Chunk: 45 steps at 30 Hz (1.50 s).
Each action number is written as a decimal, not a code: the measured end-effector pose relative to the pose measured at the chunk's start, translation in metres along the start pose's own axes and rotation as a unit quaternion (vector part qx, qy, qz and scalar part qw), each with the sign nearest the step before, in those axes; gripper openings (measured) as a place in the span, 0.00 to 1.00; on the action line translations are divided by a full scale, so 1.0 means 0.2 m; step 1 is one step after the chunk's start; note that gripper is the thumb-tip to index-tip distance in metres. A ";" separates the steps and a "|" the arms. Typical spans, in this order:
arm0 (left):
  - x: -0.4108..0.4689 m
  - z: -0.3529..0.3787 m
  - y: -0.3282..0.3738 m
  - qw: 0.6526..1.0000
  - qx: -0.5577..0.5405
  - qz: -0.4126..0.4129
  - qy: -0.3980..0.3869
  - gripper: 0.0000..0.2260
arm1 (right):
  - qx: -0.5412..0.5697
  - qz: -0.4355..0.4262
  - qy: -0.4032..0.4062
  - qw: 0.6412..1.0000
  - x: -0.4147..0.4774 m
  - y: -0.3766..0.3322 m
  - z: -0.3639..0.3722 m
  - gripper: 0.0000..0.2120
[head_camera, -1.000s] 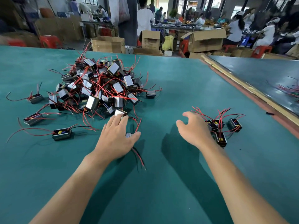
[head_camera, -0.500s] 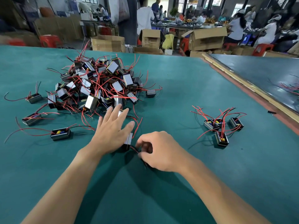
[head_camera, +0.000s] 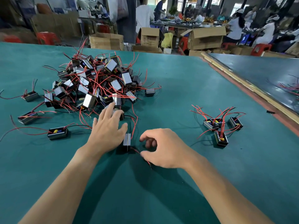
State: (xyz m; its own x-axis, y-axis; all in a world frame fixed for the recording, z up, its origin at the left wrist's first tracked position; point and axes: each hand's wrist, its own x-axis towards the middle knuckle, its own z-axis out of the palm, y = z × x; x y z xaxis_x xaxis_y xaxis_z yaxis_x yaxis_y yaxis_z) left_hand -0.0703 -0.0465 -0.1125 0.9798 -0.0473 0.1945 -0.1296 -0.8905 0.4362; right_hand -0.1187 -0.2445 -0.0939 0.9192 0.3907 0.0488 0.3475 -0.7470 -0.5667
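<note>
The left hand [head_camera: 108, 131] lies palm down over the green bench [head_camera: 186, 94], fingers straight and spread, holding nothing. Its fingertips reach the near edge of the pile of wired modules [head_camera: 100, 83], which lies at 11 o'clock from the hand. The picture is too blurred there to tell whether they touch a unit.

The module in work [head_camera: 126, 140] lies on the bench between the two hands, just beside the thumb-side edge of the left hand, at 3 o'clock from its palm. It is a small dark box showing a silver face. The module leads [head_camera: 135, 150], one red and one black, run from its near end toward 4 o'clock and pass under the right hand.

The right hand [head_camera: 163, 149] sits at 3 o'clock from the module, close to it. Its fingers are curled, with the index finger and thumb apart in an open C. The thumb lies over the leads. Whether it pinches them or only rests above them cannot be told.

Other items on the bench:
- A group of four modules [head_camera: 221, 128] with the open side up, at 2 o'clock from the right hand and well apart from it.
- A single module [head_camera: 58, 133] at 9 o'clock from the left hand.
- Two further loose modules [head_camera: 28, 118] [head_camera: 30, 96] at 10 o'clock from the left hand.
- One module [head_camera: 149, 91] just off the pile at its 3 o'clock edge.
</note>
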 end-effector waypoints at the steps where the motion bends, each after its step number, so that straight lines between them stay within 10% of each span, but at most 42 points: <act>1: 0.00 0.00 0.00 1.000 -0.004 0.000 0.003 0.17 | -0.004 -0.005 -0.011 1.000 0.00 -0.01 0.01 0.14; 12: -0.01 -0.02 0.00 1.000 0.022 -0.006 0.010 0.20 | -0.020 -0.012 -0.016 1.000 -0.01 -0.01 0.03 0.16; 21: -0.02 -0.04 0.00 0.992 -0.009 -0.091 0.090 0.07 | -0.083 0.130 0.157 0.975 0.01 0.10 -0.15 0.15; 33: -0.07 -0.08 0.09 0.996 -0.071 -0.029 0.039 0.16 | -0.105 0.024 0.104 0.989 0.03 0.03 -0.03 0.10; 45: -0.10 -0.10 0.10 0.992 -0.120 -0.021 -0.025 0.25 | -0.070 0.117 0.111 0.984 0.01 0.10 -0.11 0.06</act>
State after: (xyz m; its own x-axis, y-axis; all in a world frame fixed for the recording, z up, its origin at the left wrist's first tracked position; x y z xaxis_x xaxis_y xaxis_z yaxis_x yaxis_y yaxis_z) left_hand -0.0953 -0.0549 -0.0895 0.9908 -0.0396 0.1297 -0.1143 -0.7586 0.6414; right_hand -0.1058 -0.2703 -0.0872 0.9896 0.0835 0.1171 0.1290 -0.8751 -0.4664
